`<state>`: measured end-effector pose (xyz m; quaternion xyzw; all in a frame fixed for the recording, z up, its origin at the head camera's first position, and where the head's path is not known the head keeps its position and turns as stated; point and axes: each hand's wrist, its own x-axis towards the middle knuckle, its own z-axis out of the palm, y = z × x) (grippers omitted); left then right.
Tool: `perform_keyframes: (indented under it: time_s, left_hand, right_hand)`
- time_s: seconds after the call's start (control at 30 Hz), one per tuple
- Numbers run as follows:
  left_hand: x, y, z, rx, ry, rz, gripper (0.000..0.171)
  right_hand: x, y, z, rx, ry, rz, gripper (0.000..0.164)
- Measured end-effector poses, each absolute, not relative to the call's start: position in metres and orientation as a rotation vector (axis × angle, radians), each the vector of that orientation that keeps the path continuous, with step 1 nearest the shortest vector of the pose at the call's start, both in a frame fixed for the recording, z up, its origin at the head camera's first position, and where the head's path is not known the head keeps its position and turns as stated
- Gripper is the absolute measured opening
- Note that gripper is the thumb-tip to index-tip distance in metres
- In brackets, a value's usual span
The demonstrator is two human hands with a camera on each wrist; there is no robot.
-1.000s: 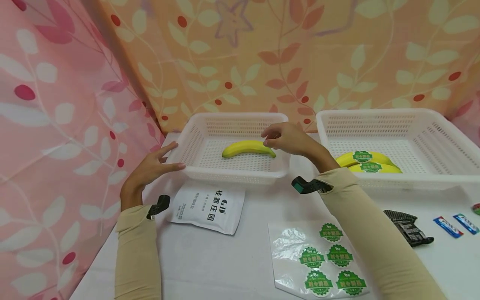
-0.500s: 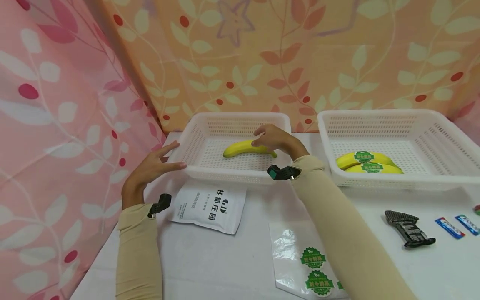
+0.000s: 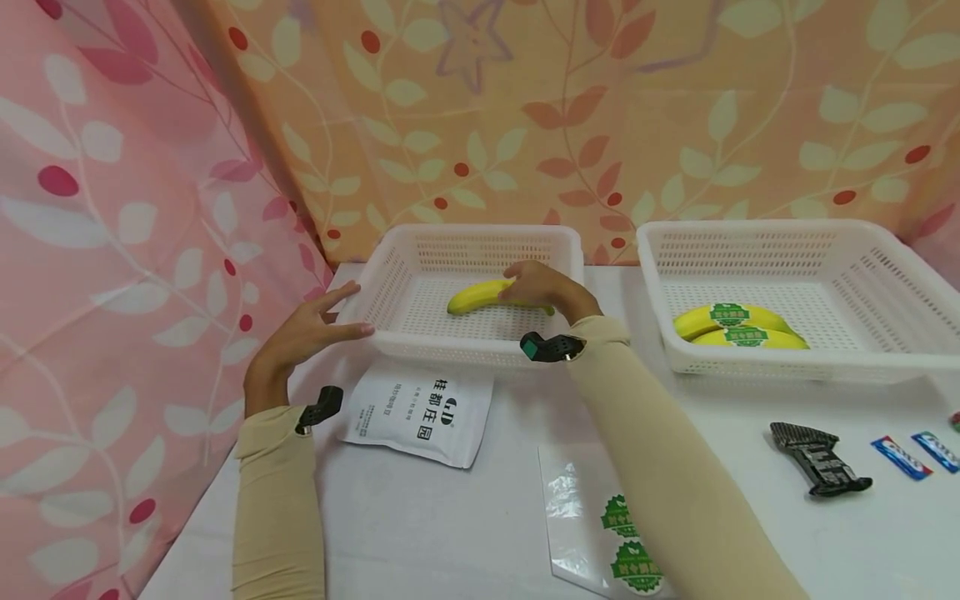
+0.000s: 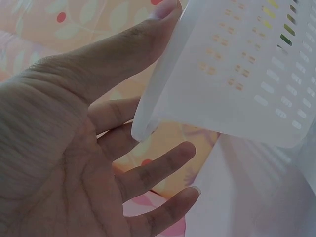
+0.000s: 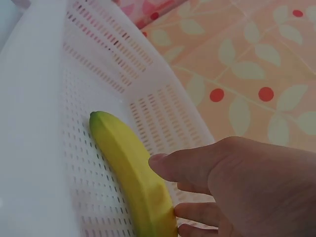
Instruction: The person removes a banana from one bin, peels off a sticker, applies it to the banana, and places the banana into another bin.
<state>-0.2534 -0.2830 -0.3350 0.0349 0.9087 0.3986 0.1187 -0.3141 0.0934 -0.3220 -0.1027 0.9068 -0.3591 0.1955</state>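
Observation:
A yellow banana (image 3: 474, 297) with a green tip lies inside the left white plastic basket (image 3: 457, 343). My right hand (image 3: 542, 285) reaches in over the banana's right half; in the right wrist view its thumb (image 5: 168, 167) overlaps the banana's edge and its fingertips are against the side. Its fingers look loosely extended, not wrapped round the fruit. At the basket's left end, my left hand (image 3: 300, 335) has its fingers spread by the rim. The left wrist view shows the thumb (image 4: 143, 42) along the rim and some fingers behind it.
Another white basket (image 3: 810, 364) at right holds bananas (image 3: 692, 322) bearing green stickers. Before the left basket lies a white pouch (image 3: 405, 421). My right sleeve (image 3: 660, 450) partly covers a sticker sheet (image 3: 570, 533). A black wrapped packet (image 3: 821, 462) and small blue packets (image 3: 900, 457) lie right.
My right hand has moved left and slightly down, from the banana's right end to over its right half. The left hand stays at the basket's end. The banana has not visibly moved.

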Motion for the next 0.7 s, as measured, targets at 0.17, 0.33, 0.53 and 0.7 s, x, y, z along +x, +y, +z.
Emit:
perform_keyframes:
  time_s: [0.17, 0.33, 0.53, 0.7]
  left_hand:
    - [-0.2531, -0.2841, -0.3343, 0.11, 2.658, 1.167, 0.104]
    - [-0.2522, -0.2836, -0.3336, 0.126, 2.651, 1.19, 0.104]
    - [-0.2502, -0.2832, -0.3328, 0.097, 2.659, 1.2, 0.108]
    - [-0.2489, -0.2833, -0.3328, 0.093, 2.662, 1.212, 0.109]
  right_hand:
    - [-0.3128, 0.0922, -0.3243, -0.307, 2.591, -0.969, 0.059]
    - [-0.3123, 0.0911, -0.326, -0.239, 2.596, -0.918, 0.055]
    - [-0.3095, 0.0893, -0.3288, -0.17, 2.501, -0.878, 0.063]
    - [-0.3071, 0.0891, -0.3293, -0.128, 2.421, -0.916, 0.066]
